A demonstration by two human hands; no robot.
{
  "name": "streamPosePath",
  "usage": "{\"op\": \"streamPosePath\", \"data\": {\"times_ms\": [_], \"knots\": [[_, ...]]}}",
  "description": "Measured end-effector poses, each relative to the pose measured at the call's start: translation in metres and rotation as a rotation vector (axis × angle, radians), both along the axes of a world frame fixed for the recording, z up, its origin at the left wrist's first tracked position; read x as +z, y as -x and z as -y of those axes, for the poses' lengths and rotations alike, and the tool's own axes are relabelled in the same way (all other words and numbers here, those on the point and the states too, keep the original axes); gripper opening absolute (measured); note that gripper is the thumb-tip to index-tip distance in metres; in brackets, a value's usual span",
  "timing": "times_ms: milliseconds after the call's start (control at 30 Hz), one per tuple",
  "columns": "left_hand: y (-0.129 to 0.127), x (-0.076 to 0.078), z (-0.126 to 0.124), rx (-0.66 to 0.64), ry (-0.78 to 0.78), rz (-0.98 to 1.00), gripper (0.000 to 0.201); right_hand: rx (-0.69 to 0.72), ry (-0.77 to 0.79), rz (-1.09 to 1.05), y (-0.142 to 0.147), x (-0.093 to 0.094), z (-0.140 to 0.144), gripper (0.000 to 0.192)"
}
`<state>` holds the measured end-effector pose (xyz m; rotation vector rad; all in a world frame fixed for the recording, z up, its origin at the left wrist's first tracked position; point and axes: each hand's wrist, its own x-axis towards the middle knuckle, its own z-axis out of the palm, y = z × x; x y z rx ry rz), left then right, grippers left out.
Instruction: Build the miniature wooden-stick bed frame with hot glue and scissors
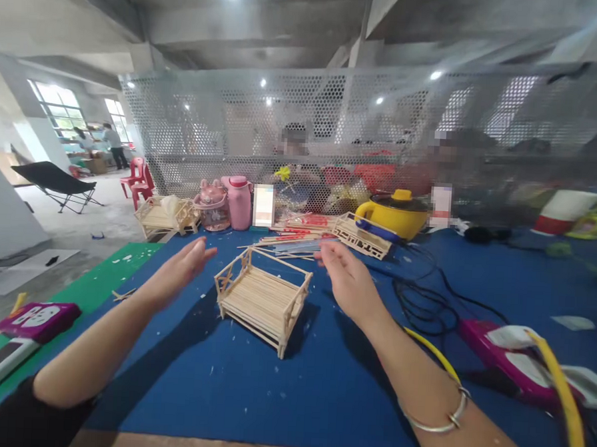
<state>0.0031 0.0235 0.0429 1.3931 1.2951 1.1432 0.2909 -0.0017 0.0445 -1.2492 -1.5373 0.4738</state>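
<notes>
A small model bench made of thin wooden sticks [262, 291] stands upright on the blue table cover [249, 401]. It has a slatted seat and low railings at its ends. To its left, my left hand [183, 271] is held in the air with fingers stretched out, apart from the bench. My right hand [348, 276] hovers on the other side, its fingers extended and nothing visible in them. Loose wooden sticks [290, 240], some with red parts, lie behind the bench.
Another stick model [362, 235] sits by a yellow pot [399, 215]. A pink bottle [238, 204] stands at the back, before a perforated screen [208, 125]. Black cable [424, 303] and a purple power strip [516, 365] lie right; another purple strip [43, 320] is left.
</notes>
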Motion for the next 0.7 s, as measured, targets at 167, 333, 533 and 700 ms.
{"op": "streamPosePath", "data": {"times_ms": [167, 333, 533, 700], "knots": [[-0.027, 0.023, -0.038, -0.084, 0.004, -0.289, 0.067, 0.062, 0.115, 0.209, 0.006, -0.018, -0.007, 0.040], [-0.034, 0.018, -0.048, -0.126, -0.007, -0.325, 0.063, 0.066, 0.133, 0.312, 0.013, -0.009, 0.005, 0.037], [-0.032, 0.034, -0.042, -0.092, -0.128, -0.319, 0.040, 0.217, 0.385, 0.287, 0.013, 0.003, 0.013, 0.046], [-0.019, 0.023, -0.012, 0.309, -0.549, -0.076, 0.034, 0.248, 0.620, -0.026, 0.009, -0.005, 0.000, 0.054]]}}
